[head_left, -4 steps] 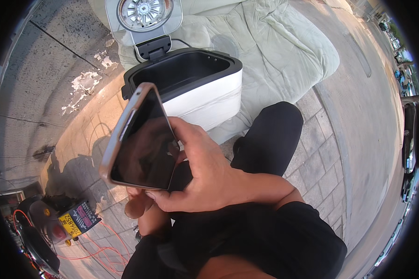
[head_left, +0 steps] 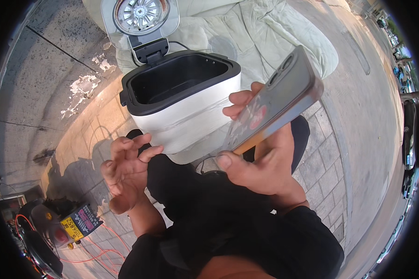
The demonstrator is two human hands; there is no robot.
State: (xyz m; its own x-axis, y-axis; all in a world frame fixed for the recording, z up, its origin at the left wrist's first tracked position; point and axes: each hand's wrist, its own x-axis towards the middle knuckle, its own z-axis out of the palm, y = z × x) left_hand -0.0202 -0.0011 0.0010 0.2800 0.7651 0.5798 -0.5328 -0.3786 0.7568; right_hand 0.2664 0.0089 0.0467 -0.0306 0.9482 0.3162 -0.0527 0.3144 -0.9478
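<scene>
A smartphone [head_left: 277,100] in a clear case is gripped in my right hand [head_left: 270,158]. Its back with the camera lenses and a red sticker faces up, and the phone tilts toward the upper right. Over on the left, my left hand [head_left: 125,174] holds nothing; its fingers are apart and loosely curled. Beyond both hands stands a white box-shaped appliance [head_left: 191,114] with a black tub inside. Its hinged lid [head_left: 142,28] is raised, showing a round metal fan-like piece. Neither hand touches the appliance.
A pale green quilted cover [head_left: 265,32] lies beneath and behind the appliance. My bent knees sit between the hands and the paving [head_left: 319,158]. At lower left stands a scooter [head_left: 51,225] with a yellow plate, with an orange cord [head_left: 100,255] on the ground beside it.
The phone has moved from left to right in my right hand and turned so its back shows instead of its screen. My left hand, mostly hidden behind it before, is now apart and visible.
</scene>
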